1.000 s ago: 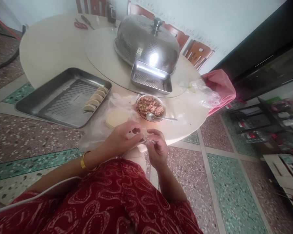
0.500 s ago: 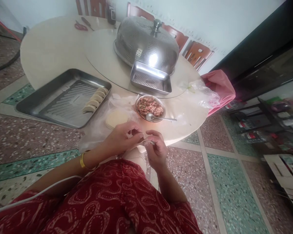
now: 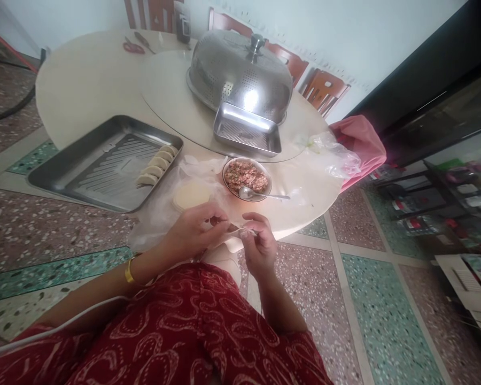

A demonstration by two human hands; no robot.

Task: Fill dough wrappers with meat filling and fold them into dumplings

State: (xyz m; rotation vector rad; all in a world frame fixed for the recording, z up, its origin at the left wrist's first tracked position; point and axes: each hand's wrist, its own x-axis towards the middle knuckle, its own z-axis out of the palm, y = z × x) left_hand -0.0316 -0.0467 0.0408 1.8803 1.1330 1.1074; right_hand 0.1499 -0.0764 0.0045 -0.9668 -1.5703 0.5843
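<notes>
Dumpling [image 3: 235,230]: pinched between my two hands just off the near edge of the table [image 3: 84,85], above my lap; a little filling shows at the open seam.
Left hand [image 3: 192,232]: curled around the dumpling from the left, thumb and fingertips closed on the wrapper; a gold bangle [image 3: 129,270] sits on that wrist.
Right hand [image 3: 260,245]: fingers bent, thumb and forefinger pressing the dumpling's right end.
Writing: none I can read on anything here.
Tray [image 3: 84,160]: one, at the near left edge of the table, with four finished dumplings [image 3: 157,163] in a row along its right side.
Wrappers [image 3: 190,195]: one stack on plastic at the near edge, just beyond my left hand.
Bowl [image 3: 247,178]: one, filling inside, one spoon [image 3: 260,195] resting on its near rim.
Domed cover [image 3: 240,75]: one, at the table's middle, a smaller tray [image 3: 246,131] touching its near side.
Scissors [image 3: 133,47]: one pair, at the far edge.
</notes>
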